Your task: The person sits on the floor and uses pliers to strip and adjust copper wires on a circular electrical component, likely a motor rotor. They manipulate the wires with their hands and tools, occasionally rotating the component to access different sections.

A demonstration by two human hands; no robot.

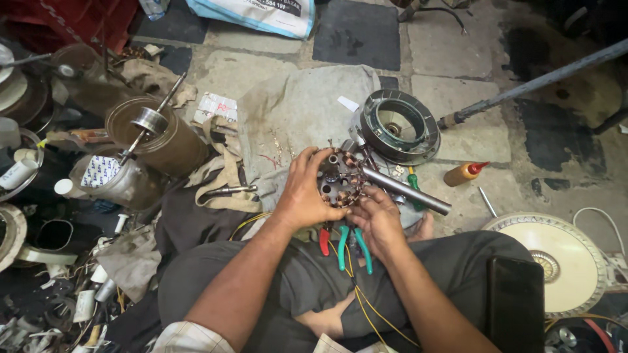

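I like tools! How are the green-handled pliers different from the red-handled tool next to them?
The green-handled pliers show both long handles, spread apart; the red-handled tool shows only one short red grip. The green-handled pliers reach further down the lap than the red-handled tool. Both lie on the person's lap, their heads hidden under the hands.

A white sack with blue edging and print lies at the top of the floor. A small white printed label lies beside the brown canister. A white packet with a blue pattern sits at left.
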